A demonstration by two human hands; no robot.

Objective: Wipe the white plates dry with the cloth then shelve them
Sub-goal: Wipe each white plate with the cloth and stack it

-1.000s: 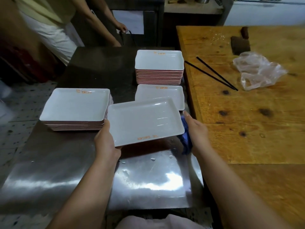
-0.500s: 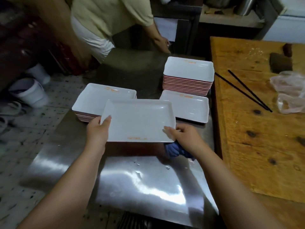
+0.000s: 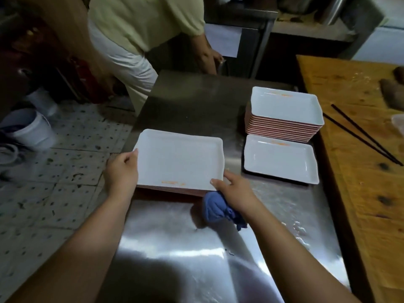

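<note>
My left hand [image 3: 122, 171] grips the left edge of a white rectangular plate [image 3: 179, 159], fingers curled round the rim. My right hand [image 3: 235, 192] pinches its lower right corner, thumb on top, with the blue cloth [image 3: 218, 209] bunched under the palm and trailing onto the steel counter [image 3: 175, 248]. The plate sits at frame centre, level, on top of a low stack with pinkish edges [image 3: 170, 190]; whether it rests fully on it I cannot tell. Right of centre: a single white plate [image 3: 281, 161] flat on the counter, and behind it a tall stack of plates [image 3: 284, 115]. Far right: wooden table [image 3: 360, 193] with black chopsticks [image 3: 363, 135]. Upper left: another person [image 3: 140, 29] bent over. White bucket [image 3: 32, 130] on the tiled floor, left edge. Water droplets on the steel near the lower right.
</note>
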